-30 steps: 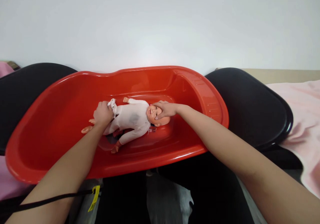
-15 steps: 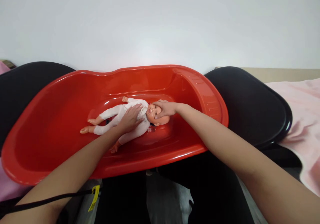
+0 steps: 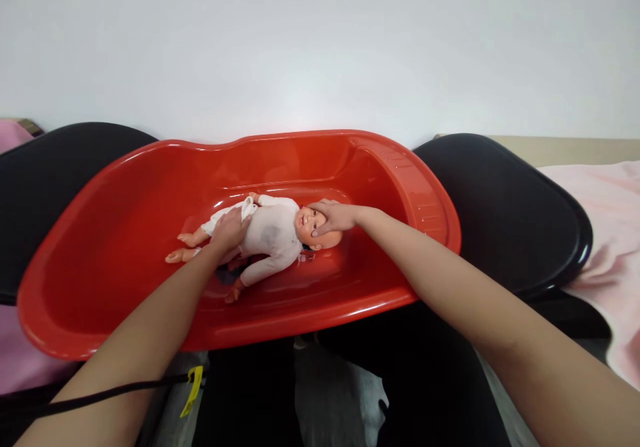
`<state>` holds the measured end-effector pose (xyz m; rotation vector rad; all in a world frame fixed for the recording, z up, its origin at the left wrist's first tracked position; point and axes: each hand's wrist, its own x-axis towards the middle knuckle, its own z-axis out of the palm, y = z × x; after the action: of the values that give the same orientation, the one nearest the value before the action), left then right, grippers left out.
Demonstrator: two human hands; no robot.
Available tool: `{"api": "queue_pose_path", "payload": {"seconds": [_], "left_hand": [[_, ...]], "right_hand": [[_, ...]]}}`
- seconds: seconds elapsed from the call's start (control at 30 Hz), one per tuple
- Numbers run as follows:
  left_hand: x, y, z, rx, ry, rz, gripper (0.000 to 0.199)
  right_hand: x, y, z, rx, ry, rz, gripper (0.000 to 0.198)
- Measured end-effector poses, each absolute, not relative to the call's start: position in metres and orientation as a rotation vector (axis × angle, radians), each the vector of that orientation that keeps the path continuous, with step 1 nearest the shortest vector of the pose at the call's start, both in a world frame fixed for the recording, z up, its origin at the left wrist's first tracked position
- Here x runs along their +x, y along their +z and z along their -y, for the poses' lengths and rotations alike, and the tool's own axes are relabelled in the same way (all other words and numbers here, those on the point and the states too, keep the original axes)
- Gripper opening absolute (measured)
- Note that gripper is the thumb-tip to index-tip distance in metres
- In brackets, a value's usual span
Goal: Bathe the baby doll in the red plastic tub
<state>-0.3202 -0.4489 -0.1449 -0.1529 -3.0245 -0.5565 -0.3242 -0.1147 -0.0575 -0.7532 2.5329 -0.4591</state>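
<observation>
A baby doll [image 3: 273, 230] in white clothing lies on its back inside a red baby bathtub [image 3: 125, 234], feet to the left and head to the right. A greyish patch marks the clothing on its belly. My right hand [image 3: 336, 216] is wrapped over the top of the doll's head, thumb and fingers on either side of the forehead. At the doll's hips, my left hand [image 3: 230, 229] is closed on a bunched white cloth [image 3: 247, 207]. That hand and forearm hide part of the doll's legs.
Black chair seats [image 3: 515, 214] flank the tub at right and left. Pink fabric [image 3: 600, 234] drapes at the far right. Behind the tub rises a white wall [image 3: 300, 47]. A black strap with a yellow tag [image 3: 192, 391] hangs by my left arm.
My left hand has slid with the white cloth from the doll's chest to its hips, uncovering the belly. My right hand stays on the head. The view has shifted slightly.
</observation>
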Motion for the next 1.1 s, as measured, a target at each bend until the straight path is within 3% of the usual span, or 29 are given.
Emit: {"api": "queue_pose_path", "payload": {"seconds": [0.33,0.5,0.7,1.1], "left_hand": [[-0.315,-0.136,0.475,0.471,-0.373,3.1,0.064],[-0.316,-0.112,0.431,0.015,-0.526,2.986,0.061],[-0.31,-0.134,0.392,-0.939,-0.549,2.868,0.06],[-0.328,-0.145,0.454,-0.361,-0.55,3.047,0.06]], "right_hand": [[-0.326,-0.059,0.114,-0.772,-0.47,-2.521,0.096],[-0.325,-0.058,0.113,-0.767,-0.478,-2.518,0.098],[-0.326,-0.058,0.113,-0.819,-0.467,-2.502,0.094],[-0.329,-0.062,0.113,-0.804,-0.44,-2.521,0.096]]}}
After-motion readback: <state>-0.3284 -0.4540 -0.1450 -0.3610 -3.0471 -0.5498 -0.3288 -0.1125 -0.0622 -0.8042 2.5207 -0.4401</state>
